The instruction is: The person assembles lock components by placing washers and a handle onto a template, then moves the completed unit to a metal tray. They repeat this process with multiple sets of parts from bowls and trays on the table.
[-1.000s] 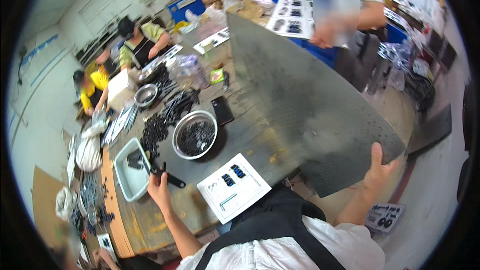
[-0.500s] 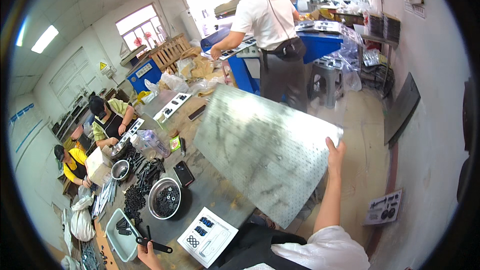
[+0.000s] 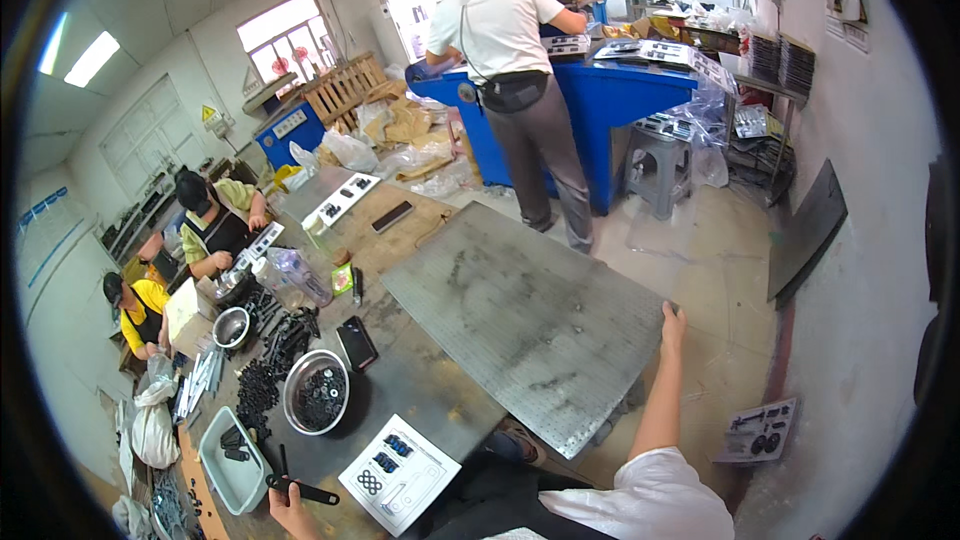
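Note:
A large grey perforated metal sheet (image 3: 530, 320) lies tilted over the right end of the worktable, overhanging its edge. My right hand (image 3: 673, 328) grips the sheet's right corner, fingers closed around the edge. Low at the left, my left hand (image 3: 290, 512) is closed on a black plastic part with a long flat arm (image 3: 315, 493); its exact kind cannot be made out. Beside that hand is a pale tray (image 3: 232, 460) with black pieces inside. Between my hands lies a white printed card (image 3: 400, 475) with small blue-black parts and black rings on it.
A steel bowl (image 3: 316, 392) of small black parts stands by a phone (image 3: 356, 343) and heaps of black pieces (image 3: 290, 338). Two seated people work at the far left. Another person (image 3: 500, 30) stands at a blue bench (image 3: 620, 100). A grey stool (image 3: 658, 175) is beyond the sheet.
The metal sheet has come down flatter toward the table, with my right hand still on its corner. The standing person has straightened and turned toward the bench. My left hand keeps the black part.

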Demonstrator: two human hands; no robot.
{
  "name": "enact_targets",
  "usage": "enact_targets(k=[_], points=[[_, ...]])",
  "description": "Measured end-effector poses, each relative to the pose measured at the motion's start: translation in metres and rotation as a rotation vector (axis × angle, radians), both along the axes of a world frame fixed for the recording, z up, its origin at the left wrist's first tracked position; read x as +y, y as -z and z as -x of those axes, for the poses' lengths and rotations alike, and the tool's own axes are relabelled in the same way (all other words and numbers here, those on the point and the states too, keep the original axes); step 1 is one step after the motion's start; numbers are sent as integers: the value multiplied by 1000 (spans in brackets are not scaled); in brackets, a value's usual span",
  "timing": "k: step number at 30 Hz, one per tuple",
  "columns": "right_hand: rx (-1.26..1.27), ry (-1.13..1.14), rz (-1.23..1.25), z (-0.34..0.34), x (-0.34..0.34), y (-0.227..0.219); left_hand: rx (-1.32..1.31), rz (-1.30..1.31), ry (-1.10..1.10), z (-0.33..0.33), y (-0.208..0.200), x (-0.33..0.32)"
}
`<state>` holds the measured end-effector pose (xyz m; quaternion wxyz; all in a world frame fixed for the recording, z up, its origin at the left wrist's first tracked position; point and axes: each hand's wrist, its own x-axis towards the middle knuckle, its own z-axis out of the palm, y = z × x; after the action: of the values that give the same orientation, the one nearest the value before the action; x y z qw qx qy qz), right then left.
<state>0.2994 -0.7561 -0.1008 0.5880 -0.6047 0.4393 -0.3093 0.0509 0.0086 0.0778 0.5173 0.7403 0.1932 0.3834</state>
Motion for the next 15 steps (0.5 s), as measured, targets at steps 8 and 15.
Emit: enact_targets(k=[8, 15], points=[[-344, -549, 382, 18, 140, -165, 11, 424, 229, -73, -5, -121], [-355, -1782, -355, 93, 393, -177, 33, 526, 302, -86, -8, -185]])
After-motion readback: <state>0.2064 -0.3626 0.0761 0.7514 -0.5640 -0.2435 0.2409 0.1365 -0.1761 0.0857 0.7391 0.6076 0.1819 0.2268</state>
